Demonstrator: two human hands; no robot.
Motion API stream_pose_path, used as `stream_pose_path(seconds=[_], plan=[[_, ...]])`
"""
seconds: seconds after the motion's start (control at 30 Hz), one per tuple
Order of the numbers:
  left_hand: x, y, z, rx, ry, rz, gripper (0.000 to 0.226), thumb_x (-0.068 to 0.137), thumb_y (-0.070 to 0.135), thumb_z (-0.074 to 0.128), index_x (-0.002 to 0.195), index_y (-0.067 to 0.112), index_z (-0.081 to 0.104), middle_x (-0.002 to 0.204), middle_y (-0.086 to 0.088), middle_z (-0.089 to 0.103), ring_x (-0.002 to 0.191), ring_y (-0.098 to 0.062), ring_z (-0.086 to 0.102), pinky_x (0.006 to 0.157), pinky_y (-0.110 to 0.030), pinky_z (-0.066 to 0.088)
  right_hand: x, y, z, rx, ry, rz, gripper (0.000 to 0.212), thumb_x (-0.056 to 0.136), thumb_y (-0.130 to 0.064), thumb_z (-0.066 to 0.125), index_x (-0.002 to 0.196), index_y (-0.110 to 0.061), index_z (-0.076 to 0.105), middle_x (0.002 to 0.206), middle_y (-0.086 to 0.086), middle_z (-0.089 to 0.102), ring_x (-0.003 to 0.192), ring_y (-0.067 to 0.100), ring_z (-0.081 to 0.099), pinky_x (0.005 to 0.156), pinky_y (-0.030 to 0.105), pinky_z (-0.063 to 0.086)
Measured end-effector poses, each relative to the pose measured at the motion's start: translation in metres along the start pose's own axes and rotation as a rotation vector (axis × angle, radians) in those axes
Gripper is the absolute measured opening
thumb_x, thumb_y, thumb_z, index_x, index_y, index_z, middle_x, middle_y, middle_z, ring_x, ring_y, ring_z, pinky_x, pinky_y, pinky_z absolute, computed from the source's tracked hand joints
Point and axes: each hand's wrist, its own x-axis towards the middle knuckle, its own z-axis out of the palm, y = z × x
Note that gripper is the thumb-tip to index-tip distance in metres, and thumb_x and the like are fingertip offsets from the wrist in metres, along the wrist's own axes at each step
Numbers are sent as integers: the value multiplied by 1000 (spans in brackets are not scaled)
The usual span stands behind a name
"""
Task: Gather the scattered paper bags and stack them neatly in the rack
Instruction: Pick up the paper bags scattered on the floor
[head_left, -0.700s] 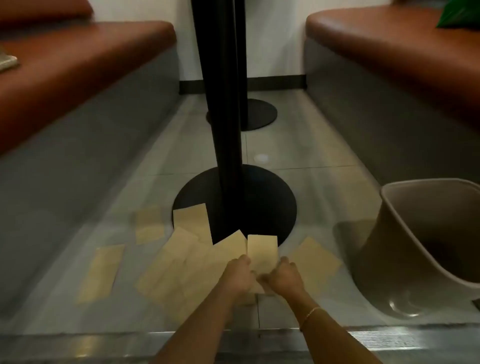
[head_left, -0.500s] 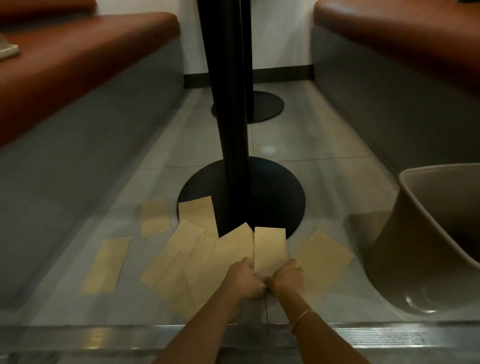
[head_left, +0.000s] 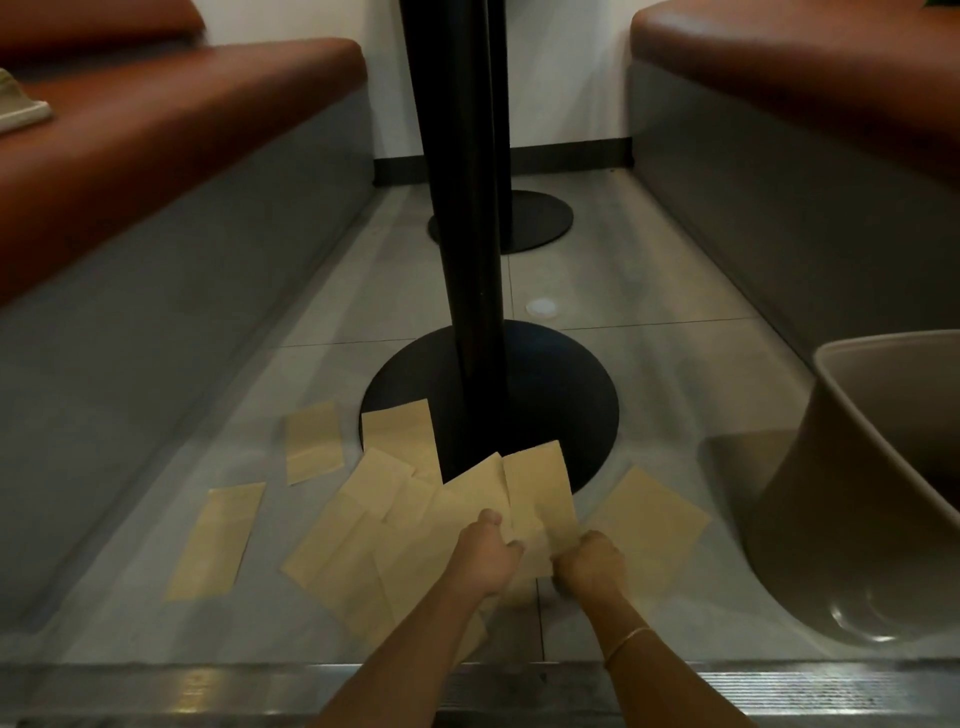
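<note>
Pinching one bag (head_left: 540, 493) from both sides, the left hand (head_left: 485, 558) and right hand (head_left: 589, 564) curl on its near end. Its long axis runs straight away. Loose bags (head_left: 363, 540) lie leftward, nearer the left hand.

Flat tan paper bags (head_left: 363, 540) strewn overlapping

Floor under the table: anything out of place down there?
Yes. Flat paper bags lie scattered at odd angles around the black table base. Both the left hand and right hand hold one bag.
</note>
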Motion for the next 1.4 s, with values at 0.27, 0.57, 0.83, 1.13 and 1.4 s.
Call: stream_pose_path(seconds=[0.27,0.57,0.83,1.13,1.4], plan=[[15,24,-12,-573,101,-91,43,90,28,60,127,10,46,123,-8,61,106,-24,61,95,-36,49,-2,-23,-55,393,-290,-186,16,83,-14,70,88,-10,55,66,5,53,48,13,44,43,24,34],[16,28,-27,-638,270,27,34,92,7,56,124,12,47,111,-5,62,98,-18,58,77,-27,49,21,24,-60,-34,28,72,64,73,-30,77,123,-10,42,120,11,50,111,29,53,86,34,50],[20,16,-37,-614,329,64,32,93,9,55,122,21,48,101,-3,64,92,-19,61,65,-24,46,12,42,-35,56,173,392,88,66,-38,82,130,-7,31,127,18,42,115,34,50,91,43,50],[12,20,-32,-612,297,86,30,92,9,56,119,21,48,104,-5,65,95,-21,61,70,-27,48,18,40,-31,178,136,452,64,69,-24,75,122,0,48,118,14,58,108,29,61,88,36,52],[0,34,-32,-635,203,137,32,95,8,52,121,25,47,101,0,63,86,-11,59,65,-22,47,8,40,-32,140,127,295,34,84,-19,59,115,-5,61,115,14,63,105,29,61,85,31,50]])
